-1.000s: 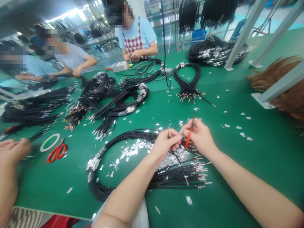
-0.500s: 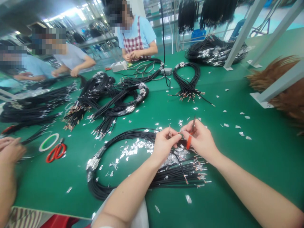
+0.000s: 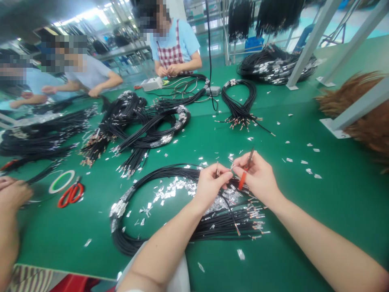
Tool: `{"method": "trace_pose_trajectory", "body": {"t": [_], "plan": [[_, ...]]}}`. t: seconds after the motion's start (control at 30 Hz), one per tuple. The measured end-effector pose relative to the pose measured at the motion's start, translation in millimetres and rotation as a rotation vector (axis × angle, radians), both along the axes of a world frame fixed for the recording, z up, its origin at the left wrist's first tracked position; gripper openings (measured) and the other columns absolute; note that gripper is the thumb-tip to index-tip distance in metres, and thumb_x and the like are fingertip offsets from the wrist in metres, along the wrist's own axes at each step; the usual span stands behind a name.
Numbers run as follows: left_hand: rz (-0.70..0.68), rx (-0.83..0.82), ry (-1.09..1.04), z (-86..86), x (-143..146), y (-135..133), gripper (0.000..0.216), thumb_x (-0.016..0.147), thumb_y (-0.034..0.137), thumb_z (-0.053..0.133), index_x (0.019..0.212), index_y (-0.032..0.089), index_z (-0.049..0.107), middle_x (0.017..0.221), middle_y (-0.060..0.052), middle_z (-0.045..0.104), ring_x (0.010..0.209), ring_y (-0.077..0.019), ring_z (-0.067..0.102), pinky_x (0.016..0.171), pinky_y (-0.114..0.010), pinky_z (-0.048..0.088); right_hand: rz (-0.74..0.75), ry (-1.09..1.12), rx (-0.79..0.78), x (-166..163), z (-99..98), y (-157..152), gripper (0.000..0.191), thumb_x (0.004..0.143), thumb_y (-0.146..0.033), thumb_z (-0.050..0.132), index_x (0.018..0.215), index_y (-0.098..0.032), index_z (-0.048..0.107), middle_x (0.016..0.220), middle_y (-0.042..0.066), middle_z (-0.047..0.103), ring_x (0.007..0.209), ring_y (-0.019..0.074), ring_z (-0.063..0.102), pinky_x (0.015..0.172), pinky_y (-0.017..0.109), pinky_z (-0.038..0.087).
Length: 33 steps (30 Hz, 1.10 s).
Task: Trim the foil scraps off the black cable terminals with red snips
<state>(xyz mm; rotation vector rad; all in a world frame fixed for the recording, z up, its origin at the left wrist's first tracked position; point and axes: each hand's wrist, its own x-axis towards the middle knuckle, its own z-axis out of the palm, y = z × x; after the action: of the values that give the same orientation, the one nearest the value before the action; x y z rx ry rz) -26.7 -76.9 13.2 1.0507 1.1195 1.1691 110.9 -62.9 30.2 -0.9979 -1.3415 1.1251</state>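
Observation:
My left hand point(image 3: 212, 183) pinches the end of a black cable, close to my right hand's fingertips. My right hand point(image 3: 258, 172) is closed around red-handled scissors point(image 3: 243, 178), their dark blades pointing up, while thumb and finger meet at the same cable end. Beneath both hands lies a looped bundle of black cables point(image 3: 152, 175), with stripped, silvery and coppery ends at the right and foil-like wrapping at the left of the loop. Small silver foil scraps point(image 3: 174, 190) are strewn inside the loop. What exactly sits between my fingertips is too small to make out.
Red scissors point(image 3: 71, 195) and a tape roll point(image 3: 61, 181) lie left, near a co-worker's hand point(image 3: 15, 196). More cable bundles point(image 3: 164, 129) cover the table's far left. A small bundle point(image 3: 240, 101) lies ahead. White metal posts point(image 3: 349, 115) stand right. Several co-workers sit across.
My right hand has shifted very slightly and the scissors have tilted a little to the right. My left hand stays nearly in place. Across the table, a co-worker's hand has lifted.

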Motion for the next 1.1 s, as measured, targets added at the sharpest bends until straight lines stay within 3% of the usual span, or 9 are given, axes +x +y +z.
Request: {"method": "trace_pose_trajectory", "body": {"t": [0.17, 0.3, 0.47, 0.63, 0.73, 0.87, 1.1], "plan": [[-0.026, -0.057, -0.062, 2.7, -1, 1, 0.018, 0.067, 0.029, 0.071, 0.067, 0.014, 0.062, 0.057, 0.002, 0.056, 0.049, -0.0073, 0.048, 0.045, -0.02, 0.039, -0.011, 0.021, -0.024, -3, -1.5, 5, 0.022, 0.069, -0.016, 0.062, 0.067, -0.021, 0.041, 0.07, -0.002, 0.058, 0.068, 0.0127, 0.056, 0.066, 0.029, 0.046], [-0.105, 0.029, -0.045, 7.7, -5, 2, 0.014, 0.068, 0.028, 0.071, 0.067, 0.015, 0.066, 0.061, 0.0, 0.059, 0.057, -0.0094, 0.051, 0.057, -0.023, 0.043, -0.052, 0.031, -0.089, -2, -8.5, 11, 0.022, 0.066, -0.017, 0.063, 0.068, -0.021, 0.042, 0.072, -0.002, 0.057, 0.068, 0.0128, 0.055, 0.066, 0.03, 0.046], [0.029, 0.191, -0.031, 8.5, -9, 5, 0.003, 0.069, 0.023, 0.07, 0.068, 0.02, 0.071, 0.093, -0.003, 0.057, 0.093, -0.0142, 0.053, 0.081, -0.026, 0.043, 0.124, 0.137, -0.227, -6, -11.1, 6, 0.028, 0.065, -0.024, 0.069, 0.072, -0.021, 0.043, 0.068, -0.005, 0.053, 0.063, 0.0113, 0.053, 0.064, 0.029, 0.045], [0.058, 0.226, 0.061, 8.0, -10, 4, 0.006, 0.073, 0.026, 0.067, 0.072, 0.022, 0.071, 0.102, -0.004, 0.054, 0.103, -0.0175, 0.05, 0.084, -0.028, 0.043, 0.157, 0.263, -0.257, -16, -9.6, -3, 0.03, 0.062, -0.026, 0.073, 0.074, -0.021, 0.046, 0.073, -0.006, 0.05, 0.067, 0.0096, 0.053, 0.066, 0.026, 0.046], [0.09, 0.265, 0.163, 10.0, -10, 3, 0.01, 0.077, 0.028, 0.063, 0.077, 0.021, 0.07, 0.096, -0.004, 0.056, 0.091, -0.015, 0.053, 0.075, -0.026, 0.044, 0.171, 0.279, -0.27, -16, -10.2, -5, 0.033, 0.061, -0.024, 0.074, 0.072, -0.021, 0.043, 0.068, -0.007, 0.052, 0.065, 0.0098, 0.055, 0.066, 0.027, 0.046], [0.119, 0.192, 0.158, 11.4, -9, 1, 0.019, 0.077, 0.033, 0.062, 0.091, 0.021, 0.066, 0.074, 0.001, 0.057, 0.055, -0.0072, 0.045, 0.052, -0.021, 0.036, 0.147, 0.146, -0.236, -14, -9.8, -7, 0.036, 0.061, -0.025, 0.073, 0.068, -0.022, 0.038, 0.065, -0.004, 0.059, 0.065, 0.0129, 0.058, 0.068, 0.031, 0.048], [0.18, 0.152, 0.092, 11.7, -8, 1, 0.013, 0.073, 0.03, 0.066, 0.074, 0.017, 0.064, 0.055, 0.004, 0.052, 0.042, -0.0044, 0.035, 0.042, -0.02, 0.027, 0.081, -0.025, -0.129, -15, -12.8, -12, 0.029, 0.067, -0.026, 0.068, 0.066, -0.022, 0.039, 0.067, -0.001, 0.06, 0.063, 0.0142, 0.057, 0.064, 0.032, 0.048]]}}
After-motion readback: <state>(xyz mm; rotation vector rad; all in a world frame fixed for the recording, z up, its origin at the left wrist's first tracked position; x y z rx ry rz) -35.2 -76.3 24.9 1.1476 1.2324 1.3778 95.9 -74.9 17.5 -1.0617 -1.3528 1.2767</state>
